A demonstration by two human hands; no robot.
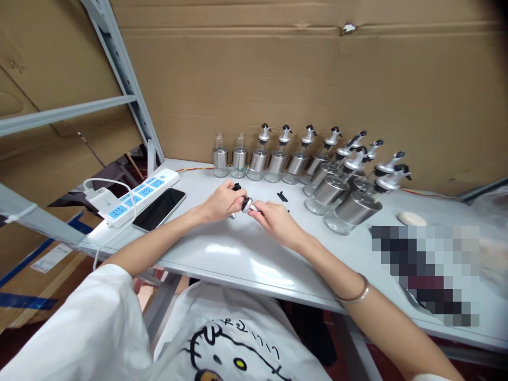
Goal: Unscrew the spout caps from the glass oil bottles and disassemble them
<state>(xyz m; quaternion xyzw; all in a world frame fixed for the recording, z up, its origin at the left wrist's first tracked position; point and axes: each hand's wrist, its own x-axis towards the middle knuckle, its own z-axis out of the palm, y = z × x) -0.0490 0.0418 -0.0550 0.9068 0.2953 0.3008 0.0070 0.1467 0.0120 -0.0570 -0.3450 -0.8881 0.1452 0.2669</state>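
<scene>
The left hand point(223, 204) and right hand point(278, 222) both pinch one spout point(246, 205) — I can see it from here, held in front of the bottles point(277, 165) — and a phone point(161, 209) lies left of those bottles.

Two bottles without spouts point(220, 160) and four spouted bottles point(257, 163) can be counted along the row, while the overlapping cluster point(332, 189) beside them shows about six more, too crowded for a sure number. There are two hands, one left hand point(222, 202) and one right hand point(280, 222), one spout piece point(246, 204), and at least two small black pieces point(281, 196) on one desk point(222, 241). One phone point(161, 209), one power strip point(169, 175), one white charger point(102, 200), one bracelet point(362, 293) and one pale oval object point(411, 218) also show.
</scene>
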